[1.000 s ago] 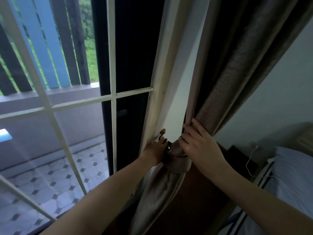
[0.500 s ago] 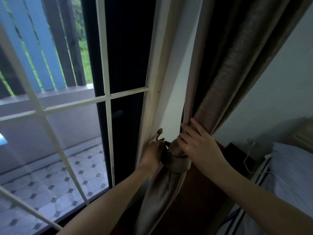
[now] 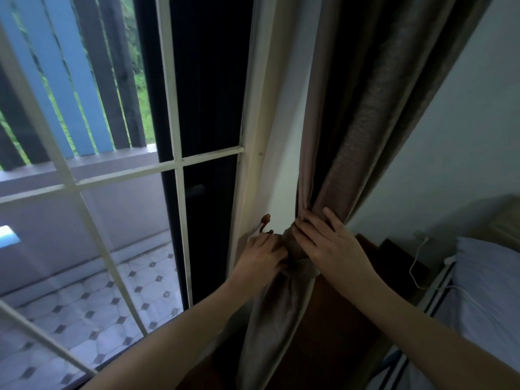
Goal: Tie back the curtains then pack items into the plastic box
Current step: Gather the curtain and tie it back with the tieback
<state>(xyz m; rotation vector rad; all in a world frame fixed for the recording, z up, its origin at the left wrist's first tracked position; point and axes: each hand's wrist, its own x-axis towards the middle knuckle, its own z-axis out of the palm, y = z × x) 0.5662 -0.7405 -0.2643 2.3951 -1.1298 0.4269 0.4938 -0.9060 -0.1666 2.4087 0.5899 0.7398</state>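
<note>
Curtain point(image 3: 351, 153), taupe and bunched in its tieback point(image 3: 302, 267), now shows the hook point(image 3: 264, 222) since our left hand point(image 3: 260, 260) dropped, fingers curled on the band, right hand point(image 3: 327, 244) pressing flat.

At the right edge we see a bed point(image 3: 439, 299) with a white-and-dark striped side; on it rests a pale blue-grey pillow point(image 3: 489, 280), and a thin white charging cable point(image 3: 461, 294) trails across the pillow's near edge
</note>
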